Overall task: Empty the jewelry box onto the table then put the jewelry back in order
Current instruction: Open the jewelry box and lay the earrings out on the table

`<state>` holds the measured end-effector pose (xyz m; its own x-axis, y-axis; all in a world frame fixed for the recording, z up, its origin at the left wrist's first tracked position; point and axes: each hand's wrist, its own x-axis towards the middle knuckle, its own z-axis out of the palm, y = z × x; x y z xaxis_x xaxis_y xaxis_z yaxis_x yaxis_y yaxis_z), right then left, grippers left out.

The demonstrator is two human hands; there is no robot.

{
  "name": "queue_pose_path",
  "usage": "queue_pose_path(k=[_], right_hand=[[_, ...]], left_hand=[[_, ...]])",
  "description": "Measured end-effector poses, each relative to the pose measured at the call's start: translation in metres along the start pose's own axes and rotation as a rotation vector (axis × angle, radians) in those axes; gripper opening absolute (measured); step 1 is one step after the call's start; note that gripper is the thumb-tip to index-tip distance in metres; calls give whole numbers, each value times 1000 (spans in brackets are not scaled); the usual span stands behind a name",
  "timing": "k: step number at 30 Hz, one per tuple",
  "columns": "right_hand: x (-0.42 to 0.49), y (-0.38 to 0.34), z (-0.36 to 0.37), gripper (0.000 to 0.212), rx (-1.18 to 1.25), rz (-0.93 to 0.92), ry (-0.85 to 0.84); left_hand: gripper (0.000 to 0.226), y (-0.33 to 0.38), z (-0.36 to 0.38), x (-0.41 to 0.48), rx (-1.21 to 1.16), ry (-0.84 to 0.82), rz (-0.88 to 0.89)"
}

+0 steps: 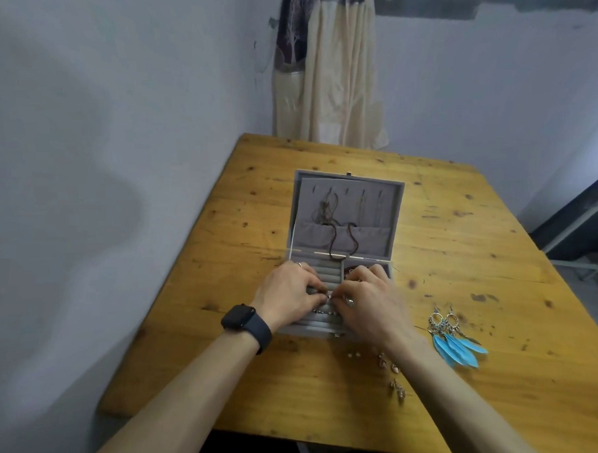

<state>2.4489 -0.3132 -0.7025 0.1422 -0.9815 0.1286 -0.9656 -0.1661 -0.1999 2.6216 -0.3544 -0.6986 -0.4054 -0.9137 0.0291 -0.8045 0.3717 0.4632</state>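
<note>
Grey velvet rolls (326, 276) in the jewelry box (369, 238) at the middle of the table (250, 378) look snug, so the left hand (288, 291) and right hand (366, 297), both pinching one tiny silver piece (329, 296) over a slot, should probably seat it straight down before fetching the feather earrings (457, 339) near the right edge.

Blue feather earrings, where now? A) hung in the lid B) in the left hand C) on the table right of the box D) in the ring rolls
C: the blue feather earrings lie on the table, right of the jewelry box.
</note>
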Motion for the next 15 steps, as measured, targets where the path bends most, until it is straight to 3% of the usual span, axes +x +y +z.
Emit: queue_pose_path(k=[8, 15], right_hand=[[5, 4, -5, 21, 132, 76, -100], [-42, 22, -14, 7, 503, 235, 100]], left_hand=[[22, 6, -4, 3, 113, -22, 72], [23, 8, 0, 0, 263, 19, 192]])
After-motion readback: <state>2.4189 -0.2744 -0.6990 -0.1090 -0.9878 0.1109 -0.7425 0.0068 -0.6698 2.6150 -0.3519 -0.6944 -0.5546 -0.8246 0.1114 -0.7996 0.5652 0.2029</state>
